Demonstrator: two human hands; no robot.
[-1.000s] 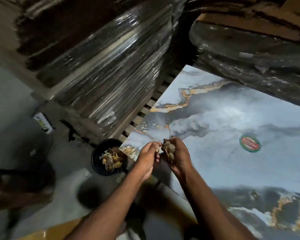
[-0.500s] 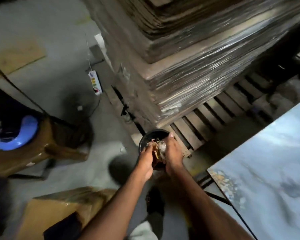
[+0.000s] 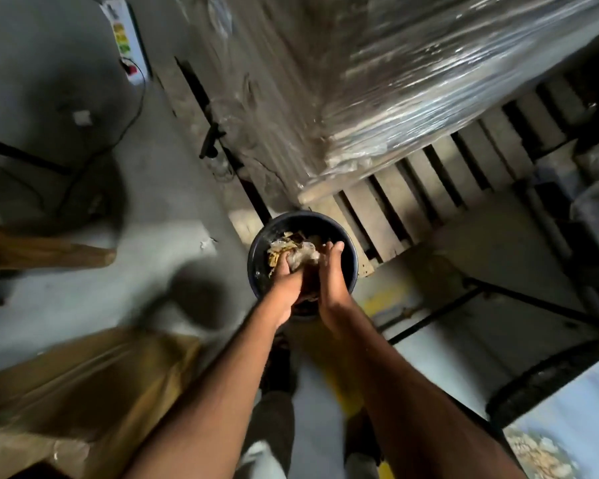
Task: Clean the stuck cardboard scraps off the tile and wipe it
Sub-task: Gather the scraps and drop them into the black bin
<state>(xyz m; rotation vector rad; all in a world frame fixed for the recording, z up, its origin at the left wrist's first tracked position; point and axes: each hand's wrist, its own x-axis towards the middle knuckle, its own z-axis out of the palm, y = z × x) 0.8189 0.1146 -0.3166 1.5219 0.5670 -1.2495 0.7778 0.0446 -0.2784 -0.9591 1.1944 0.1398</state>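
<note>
Two hands meet over a dark bucket (image 3: 349, 250) on the floor: my left hand (image 3: 286, 276) curls its fingers round a wet, pale wad of cardboard scraps (image 3: 300, 254), while my right hand (image 3: 331, 271) lies with straight fingers pressed flat against the wad's other side. A second ago the same wad was pinched between both hands at the edge of the tile (image 3: 567, 423); it now sits inside the bucket's rim, so I judge this load is about to be dropped. The view has swung off the tile, which shows only as a pale corner at lower right, well apart from the hands. Behind the bucket stand a slatted pallet (image 3: 429, 198) and a film-wrapped stack (image 3: 377, 81).
</note>
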